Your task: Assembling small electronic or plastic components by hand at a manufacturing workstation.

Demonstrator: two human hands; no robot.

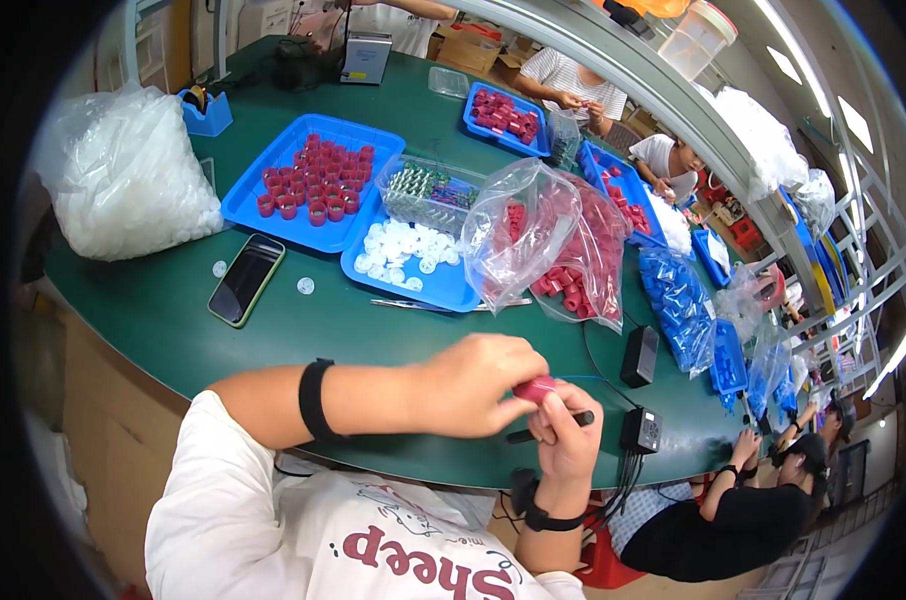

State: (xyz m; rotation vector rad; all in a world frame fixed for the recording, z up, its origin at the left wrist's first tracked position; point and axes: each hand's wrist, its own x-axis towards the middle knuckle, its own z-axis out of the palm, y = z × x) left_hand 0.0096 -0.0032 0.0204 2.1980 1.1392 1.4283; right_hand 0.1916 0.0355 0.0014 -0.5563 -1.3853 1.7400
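Note:
Near the table's front edge my two hands meet around a small dark red cylindrical part (535,390). My left hand (478,385), with a black band on its wrist, is closed and pinches that part. My right hand (570,440) is closed too, its thumb and fingertips against the red part's right side. A black pen-shaped tool (522,436) lies across the right hand's grip and sticks out to the left; its working end cannot be made out. Ahead, a metal pair of tweezers (403,304) lies before a blue tray (453,291) of white round discs (398,252).
A large blue tray (235,205) holds several red cups. Beside it stand a clear box of springs (428,190) and bags of red parts (598,240). A phone (246,280), a bulging white bag (133,180) and black boxes (641,430) with cables lie around. Other people sit along the table.

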